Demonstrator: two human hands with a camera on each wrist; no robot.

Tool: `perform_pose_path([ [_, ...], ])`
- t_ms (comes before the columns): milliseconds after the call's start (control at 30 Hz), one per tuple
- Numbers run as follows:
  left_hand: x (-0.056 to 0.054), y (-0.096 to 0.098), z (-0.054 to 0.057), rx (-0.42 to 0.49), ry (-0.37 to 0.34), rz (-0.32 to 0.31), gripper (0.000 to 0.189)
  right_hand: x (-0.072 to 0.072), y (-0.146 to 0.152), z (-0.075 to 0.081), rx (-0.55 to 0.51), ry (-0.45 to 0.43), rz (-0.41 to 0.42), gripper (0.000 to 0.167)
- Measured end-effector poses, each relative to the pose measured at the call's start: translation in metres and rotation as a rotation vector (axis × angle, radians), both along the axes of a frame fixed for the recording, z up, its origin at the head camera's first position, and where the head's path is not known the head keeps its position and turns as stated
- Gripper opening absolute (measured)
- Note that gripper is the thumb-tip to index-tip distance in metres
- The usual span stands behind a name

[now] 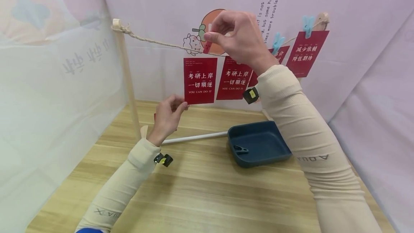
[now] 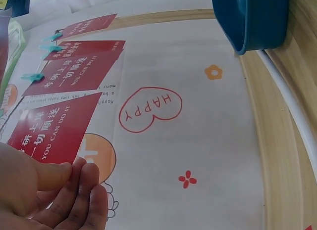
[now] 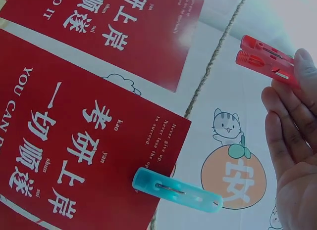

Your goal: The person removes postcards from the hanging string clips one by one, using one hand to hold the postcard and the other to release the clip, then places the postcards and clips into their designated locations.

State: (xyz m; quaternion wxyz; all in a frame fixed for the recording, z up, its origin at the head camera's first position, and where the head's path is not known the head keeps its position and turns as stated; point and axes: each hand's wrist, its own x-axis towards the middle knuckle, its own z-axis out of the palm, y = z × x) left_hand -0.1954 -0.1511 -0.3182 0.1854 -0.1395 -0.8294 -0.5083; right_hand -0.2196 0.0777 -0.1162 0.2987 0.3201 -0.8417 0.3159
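My left hand (image 1: 169, 115) pinches a red card (image 1: 200, 81) with white lettering by its lower left corner, between thumb and fingertips. The card stands upright just under a twine line (image 1: 155, 41). Above it, my right hand (image 1: 237, 35) pinches a red clothespin (image 3: 267, 59) by one end, its other end pointing toward the twine. In the right wrist view the clothespin is apart from the twine and the card. Beside the held card hangs a matching red card (image 1: 233, 80), fixed to the twine with a light-blue clothespin (image 3: 177, 189).
Further right, red cards (image 1: 307, 54) hang from light-blue clothespins (image 1: 308, 26). Wooden posts (image 1: 127, 82) hold the twine. A dark blue dustpan (image 1: 258, 141) with a white handle (image 1: 195, 137) lies on the wooden table (image 1: 207, 193). Printed white cloth (image 1: 145, 6) stands behind.
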Motion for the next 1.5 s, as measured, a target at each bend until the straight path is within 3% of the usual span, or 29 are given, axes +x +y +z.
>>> perform_pose_path([
  [300,0.001,-0.001,-0.001,-0.001,-0.037,0.000,0.020,0.003,0.010,-0.001,0.028,-0.020,-0.029,0.027],
  [900,0.003,-0.006,-0.005,0.003,-0.059,0.008,0.021,0.007,0.033,-0.016,0.076,-0.145,-0.054,0.039],
  [1500,-0.001,-0.006,-0.008,0.032,-0.066,0.003,0.019,0.011,0.056,-0.026,0.119,-0.164,-0.065,0.036],
])
